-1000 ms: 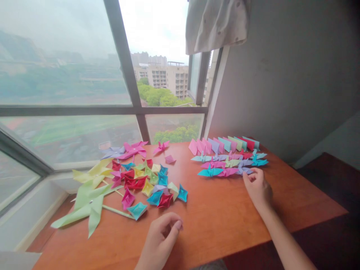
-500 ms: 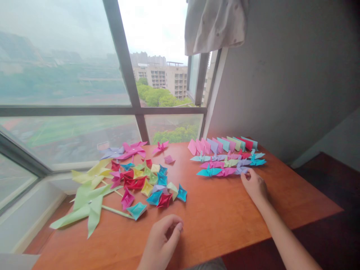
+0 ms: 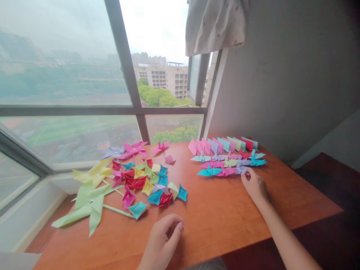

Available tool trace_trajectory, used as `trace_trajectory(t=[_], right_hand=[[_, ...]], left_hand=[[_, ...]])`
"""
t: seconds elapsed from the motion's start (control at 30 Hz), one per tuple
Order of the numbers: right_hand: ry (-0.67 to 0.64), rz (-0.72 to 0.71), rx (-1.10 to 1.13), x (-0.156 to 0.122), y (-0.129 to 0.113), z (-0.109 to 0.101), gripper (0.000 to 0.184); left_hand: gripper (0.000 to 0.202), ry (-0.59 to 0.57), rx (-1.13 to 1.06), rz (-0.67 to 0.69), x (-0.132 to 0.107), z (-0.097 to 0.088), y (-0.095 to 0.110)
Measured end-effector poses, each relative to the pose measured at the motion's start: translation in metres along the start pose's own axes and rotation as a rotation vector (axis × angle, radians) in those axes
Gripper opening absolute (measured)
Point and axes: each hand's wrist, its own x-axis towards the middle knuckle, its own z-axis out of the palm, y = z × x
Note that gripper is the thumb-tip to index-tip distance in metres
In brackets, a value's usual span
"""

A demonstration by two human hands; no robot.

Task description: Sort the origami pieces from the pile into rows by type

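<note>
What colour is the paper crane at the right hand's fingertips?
Lilac: the folded paper crane shows best in the head view.

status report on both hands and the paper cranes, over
Right hand fingertips at the lilac crane, grip unclear. Left hand curled on the table, empty. Nothing in the way.

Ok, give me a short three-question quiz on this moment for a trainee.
1. True or false: the left hand holds a folded paper crane.
2. The right hand has its fingertips at: A) a pale green paper pinwheel; B) the lavender folded paper crane ending the near row; C) the curtain.
3. Which side of the brown wooden table bears the loose heap of small colourful folded paper pieces?
Key: 1 false; 2 B; 3 the left side.
</note>
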Motion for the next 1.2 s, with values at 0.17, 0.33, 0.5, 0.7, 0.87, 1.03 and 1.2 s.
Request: trace_trajectory(t=[0.17,0.33,0.5,0.7,0.87,1.03,1.2], right_hand=[[0.012,0.016,0.042,0.000,-0.002,-0.002,0.025],[0.117,0.031,0.108,-0.008,-0.018,-0.016,0.038],[0.165,-0.115,0.276,-0.028,-0.077,-0.029,0.036],[-0.087,-0.268,0.486,-0.057,-0.151,-0.024,0.028],[-0.142,-0.241,0.427,-0.059,-0.144,-0.019,0.033],[0.066,-0.039,0.240,-0.037,-0.089,-0.029,0.041],[0.098,0.056,0.052,-0.014,-0.041,-0.030,0.049]], left_hand=[[0.026,0.007,0.007,-0.002,0.000,0.002,-0.003],[0.027,0.006,-0.045,-0.002,0.001,-0.002,0.000],[0.025,0.062,-0.022,0.099,0.033,-0.038,0.029],[0.026,0.239,0.414,0.133,0.128,-0.099,0.045],[0.023,0.281,0.558,-0.024,0.201,-0.130,0.016],[0.027,0.238,0.650,-0.211,0.249,-0.145,-0.017],[0.032,0.152,0.670,-0.323,0.275,-0.150,-0.032]])
